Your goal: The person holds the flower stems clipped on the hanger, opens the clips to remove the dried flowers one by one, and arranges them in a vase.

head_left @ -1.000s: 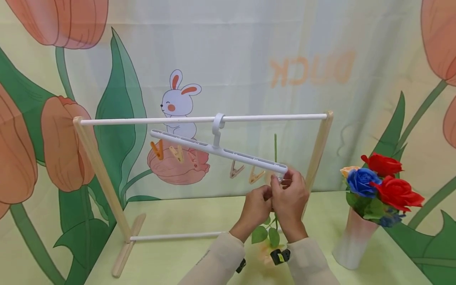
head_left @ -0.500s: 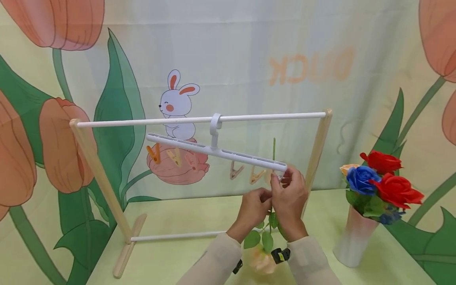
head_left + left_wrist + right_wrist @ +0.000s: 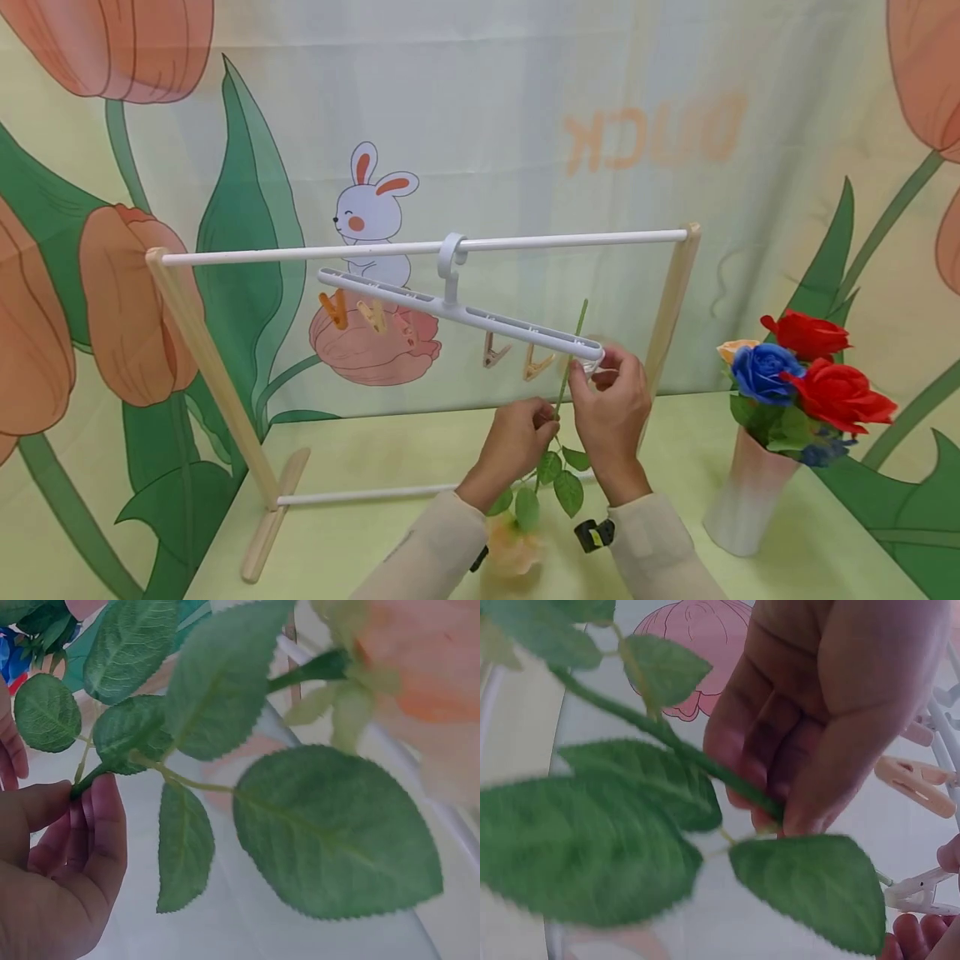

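Note:
An artificial flower hangs head down, its green stem [image 3: 568, 354] slanting up past the hanger and its peach bloom [image 3: 510, 554] low by my sleeves. My left hand [image 3: 551, 418] pinches the stem just above the leaves [image 3: 558, 487]; the left wrist view shows the pinch [image 3: 79, 787] and the bloom [image 3: 420, 667]. My right hand [image 3: 592, 367] pinches a white clip [image 3: 919, 889] at the low right end of the tilted white hanger bar [image 3: 457, 312], right beside the stem. Several peach clips [image 3: 525, 362] dangle under the bar.
The hanger hooks on the white rail [image 3: 300, 252] of a wooden-legged rack [image 3: 213, 375] standing on the green table. A vase [image 3: 746, 500] of red and blue roses [image 3: 813, 379] stands at the right. A printed backdrop closes off the back.
The stem has tilted from upright to a slant, and the bloom and leaves swung left. My left hand shifted slightly left and down with it. My right hand stays at the bar's end.

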A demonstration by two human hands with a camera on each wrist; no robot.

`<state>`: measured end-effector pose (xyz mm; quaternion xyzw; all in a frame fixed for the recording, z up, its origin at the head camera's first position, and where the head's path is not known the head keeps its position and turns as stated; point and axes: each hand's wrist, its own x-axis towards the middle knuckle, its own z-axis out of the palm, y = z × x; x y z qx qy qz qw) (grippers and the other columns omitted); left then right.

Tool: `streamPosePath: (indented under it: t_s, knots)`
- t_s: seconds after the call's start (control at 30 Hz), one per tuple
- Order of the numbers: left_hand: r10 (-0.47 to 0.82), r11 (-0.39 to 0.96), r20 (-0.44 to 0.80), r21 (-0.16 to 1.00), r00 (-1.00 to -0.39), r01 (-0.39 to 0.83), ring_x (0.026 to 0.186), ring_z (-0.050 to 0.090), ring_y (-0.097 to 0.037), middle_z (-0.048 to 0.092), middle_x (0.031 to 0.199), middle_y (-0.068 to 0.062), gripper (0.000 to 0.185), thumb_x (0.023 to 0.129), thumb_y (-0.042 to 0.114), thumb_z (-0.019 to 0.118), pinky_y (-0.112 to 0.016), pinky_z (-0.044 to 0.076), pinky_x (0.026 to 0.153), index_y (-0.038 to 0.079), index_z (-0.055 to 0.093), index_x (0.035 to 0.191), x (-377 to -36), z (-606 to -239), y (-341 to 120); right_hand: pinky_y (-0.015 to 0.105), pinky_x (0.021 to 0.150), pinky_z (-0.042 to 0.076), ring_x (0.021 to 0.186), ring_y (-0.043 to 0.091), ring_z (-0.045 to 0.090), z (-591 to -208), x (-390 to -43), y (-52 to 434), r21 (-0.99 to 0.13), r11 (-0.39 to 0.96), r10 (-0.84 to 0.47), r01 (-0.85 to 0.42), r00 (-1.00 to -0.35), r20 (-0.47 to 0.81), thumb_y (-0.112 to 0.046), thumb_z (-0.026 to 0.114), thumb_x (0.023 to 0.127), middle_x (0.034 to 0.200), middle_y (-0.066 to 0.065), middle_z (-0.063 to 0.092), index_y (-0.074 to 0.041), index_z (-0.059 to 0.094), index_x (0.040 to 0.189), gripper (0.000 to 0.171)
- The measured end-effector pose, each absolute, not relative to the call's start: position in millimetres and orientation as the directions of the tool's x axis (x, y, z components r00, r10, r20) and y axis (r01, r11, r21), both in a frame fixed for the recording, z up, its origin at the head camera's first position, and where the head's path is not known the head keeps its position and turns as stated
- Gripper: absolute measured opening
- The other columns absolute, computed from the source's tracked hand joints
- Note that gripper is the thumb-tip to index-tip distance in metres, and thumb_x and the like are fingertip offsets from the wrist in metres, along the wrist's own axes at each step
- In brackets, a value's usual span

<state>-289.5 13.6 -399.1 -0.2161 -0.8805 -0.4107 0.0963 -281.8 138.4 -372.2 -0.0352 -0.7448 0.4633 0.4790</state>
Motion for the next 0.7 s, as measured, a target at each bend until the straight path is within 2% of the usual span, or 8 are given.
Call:
streamPosePath:
  t_s: [0.27, 0.43, 0.57, 0.7]
  knots:
    - [0.323, 0.684, 0.334, 0.565, -0.885, 0.462, 0.071, 0.064, -0.008, 0.075, 0.087, -0.003, 0.006, 0.097, 0.013, 0.068, -0.022, 0.05, 0.063, 0.009, 0.072, 0.095, -279, -395, 1, 0.038, 0.076, 0.054, 0.084, 0.03, 0.067, -374, -277, 139, -0.735, 0.562, 0.486, -0.379, -0.568, 0.665, -0.018, 0.079, 0.087, 0.102, 0.018, 0.065, 0.003, 0.061, 0.119, 0.042]
    - [0.33, 0.735, 0.329, 0.499, -0.885, 0.459, 0.069, 0.064, -0.007, 0.076, 0.087, -0.001, 0.007, 0.097, 0.013, 0.068, -0.021, 0.049, 0.061, 0.01, 0.074, 0.098, -274, -394, -9, 0.042, 0.074, 0.055, 0.081, 0.032, 0.068, -383, -275, 141, -0.675, 0.616, 0.435, -0.405, -0.54, 0.721, -0.014, 0.081, 0.085, 0.098, 0.019, 0.066, 0.002, 0.065, 0.11, 0.034]
    - [0.335, 0.786, 0.347, 0.411, -0.876, 0.463, 0.068, 0.064, -0.008, 0.074, 0.084, 0.001, 0.007, 0.096, 0.012, 0.068, -0.022, 0.048, 0.058, 0.013, 0.075, 0.093, -271, -394, -18, 0.045, 0.076, 0.052, 0.085, 0.035, 0.063, -396, -275, 143, -0.536, 0.719, 0.303, -0.443, -0.495, 0.815, -0.007, 0.082, 0.081, 0.094, 0.018, 0.066, 0.0, 0.072, 0.098, 0.021]
    - [0.357, 0.832, 0.37, 0.292, -0.857, 0.472, 0.073, 0.066, -0.011, 0.071, 0.082, 0.001, 0.008, 0.095, 0.012, 0.07, -0.023, 0.051, 0.06, 0.015, 0.077, 0.091, -267, -393, -25, 0.05, 0.077, 0.047, 0.089, 0.038, 0.058, -407, -274, 141, -0.273, 0.828, 0.037, -0.49, -0.438, 0.898, -0.006, 0.086, 0.075, 0.093, 0.013, 0.068, -0.006, 0.076, 0.09, 0.018]
